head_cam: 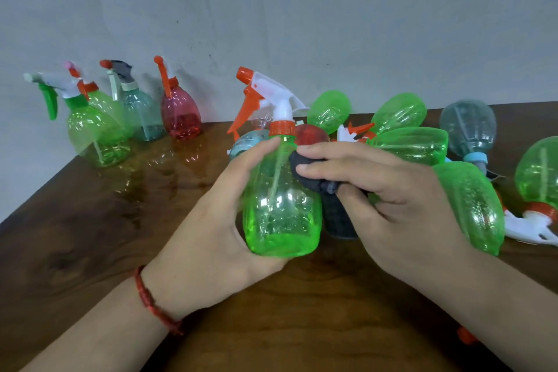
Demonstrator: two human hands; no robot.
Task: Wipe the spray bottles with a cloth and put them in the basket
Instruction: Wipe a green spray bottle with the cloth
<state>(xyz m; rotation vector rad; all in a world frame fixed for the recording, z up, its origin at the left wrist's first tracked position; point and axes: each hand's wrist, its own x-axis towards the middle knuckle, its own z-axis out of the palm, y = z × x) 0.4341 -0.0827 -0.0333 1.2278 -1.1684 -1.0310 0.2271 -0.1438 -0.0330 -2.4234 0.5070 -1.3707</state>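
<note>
While it stood upright, neck up and nozzle aimed left, the green spray bottle sat in the left hand, which gripped its body. Just right of it, the right hand pinched a dark cloth against the bottle's shoulder. That hand hid much of the cloth; more bottles lay beyond it.

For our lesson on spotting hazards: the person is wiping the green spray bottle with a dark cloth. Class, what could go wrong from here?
1. The left hand alone holds the green spray bottle; a hard push from the cloth could knock it loose.
2. The right hand works close beside a lying green bottle, which a swing of the wrist might roll along the table.
</note>
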